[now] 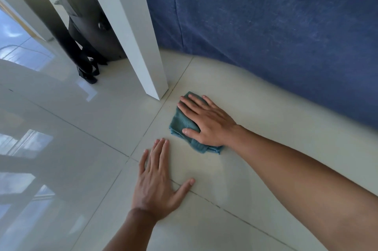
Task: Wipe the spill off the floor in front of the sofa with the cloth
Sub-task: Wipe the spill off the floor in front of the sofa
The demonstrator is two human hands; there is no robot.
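A folded teal cloth [180,122] lies flat on the pale tiled floor [255,128] in front of the blue sofa [276,25]. My right hand [206,121] presses down on the cloth with fingers spread, covering most of it. My left hand [157,181] rests flat on the bare tiles just below and left of the cloth, fingers apart, holding nothing. A faint dull smear shows on the tile between the two hands; I cannot make out any clear liquid.
A white table leg [143,46] stands on the floor just left of the cloth. Behind it hangs a dark bag with straps [88,50]. The glossy tiles at left reflect windows.
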